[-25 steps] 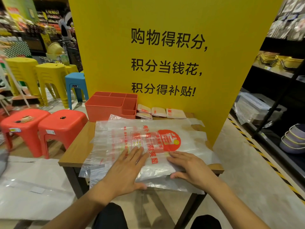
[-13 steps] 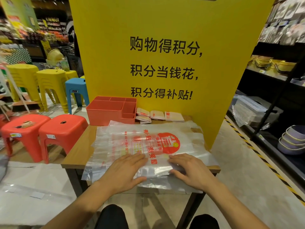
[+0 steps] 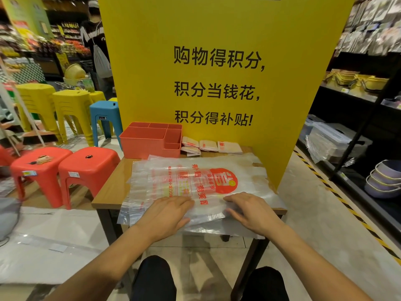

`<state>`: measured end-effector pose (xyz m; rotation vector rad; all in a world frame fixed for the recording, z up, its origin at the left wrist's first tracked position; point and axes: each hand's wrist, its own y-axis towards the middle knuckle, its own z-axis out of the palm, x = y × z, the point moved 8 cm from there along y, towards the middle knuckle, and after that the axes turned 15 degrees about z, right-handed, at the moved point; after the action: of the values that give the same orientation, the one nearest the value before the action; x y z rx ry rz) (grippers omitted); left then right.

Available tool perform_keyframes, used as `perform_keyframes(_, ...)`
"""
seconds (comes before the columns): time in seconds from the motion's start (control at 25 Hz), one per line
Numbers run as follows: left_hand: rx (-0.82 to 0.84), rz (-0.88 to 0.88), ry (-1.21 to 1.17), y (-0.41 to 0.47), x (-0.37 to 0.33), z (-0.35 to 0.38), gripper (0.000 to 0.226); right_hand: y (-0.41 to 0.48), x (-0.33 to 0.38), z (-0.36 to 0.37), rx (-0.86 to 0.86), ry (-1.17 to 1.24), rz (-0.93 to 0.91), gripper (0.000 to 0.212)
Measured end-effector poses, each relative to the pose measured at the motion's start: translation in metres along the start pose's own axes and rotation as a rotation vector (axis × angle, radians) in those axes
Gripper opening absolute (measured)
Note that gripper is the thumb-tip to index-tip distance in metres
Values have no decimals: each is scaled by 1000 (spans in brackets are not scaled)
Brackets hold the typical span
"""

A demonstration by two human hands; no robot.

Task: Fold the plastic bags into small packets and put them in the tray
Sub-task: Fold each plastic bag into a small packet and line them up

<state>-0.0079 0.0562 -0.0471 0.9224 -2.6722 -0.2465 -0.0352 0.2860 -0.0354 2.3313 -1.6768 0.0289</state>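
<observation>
Your left hand (image 3: 167, 216) lies flat at lower centre of the frame, fingers straight and together, pressing the near part of the plastic bags (image 3: 195, 181). Your right hand (image 3: 251, 211), just to its right, also rests on the bags with fingers stretched out and gripping nothing; its thumb is hard to make out. The bags, clear with red print, lie stacked across the wooden table (image 3: 110, 190) and overhang its near edge. Above them in the frame, the orange tray (image 3: 149, 142) stands at the table's far left, with a few folded packets (image 3: 208, 145) just right of it, against the yellow board (image 3: 217, 29).
</observation>
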Motion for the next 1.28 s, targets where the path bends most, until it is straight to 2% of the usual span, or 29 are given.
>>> perform_keyframes(0.16,-60,-106,-65,-4,10,-10,28,-3,-2,0,-25,-9,-20,48)
perform_keyframes(0.28,-75,-162,-67,-5,17,-19,13,-1,-8,2,-56,-46,-3,24)
perform_keyframes(0.44,13,-210,-75,-7,25,-24,19,8,-18,-13,-59,-47,72,13)
perform_keyframes(0.56,47,-235,-133,-7,40,-32,16,19,-31,-24,-26,-33,151,18)
perform_keyframes(0.72,97,-245,-69,-25,60,-34,22,29,-56,-21,82,-5,231,17)
perform_keyframes(0.92,118,-377,-282,-60,83,-18,34,26,-84,-21,196,122,267,13)
perform_keyframes(1.0,95,-454,-380,-67,97,-15,30,27,-93,-29,190,160,271,12)
perform_keyframes(1.16,16,-540,-509,-70,112,-18,25,30,-115,-42,165,449,371,8)
perform_keyframes(1.28,-12,-596,-620,-71,118,-15,19,33,-128,-37,201,508,455,5)
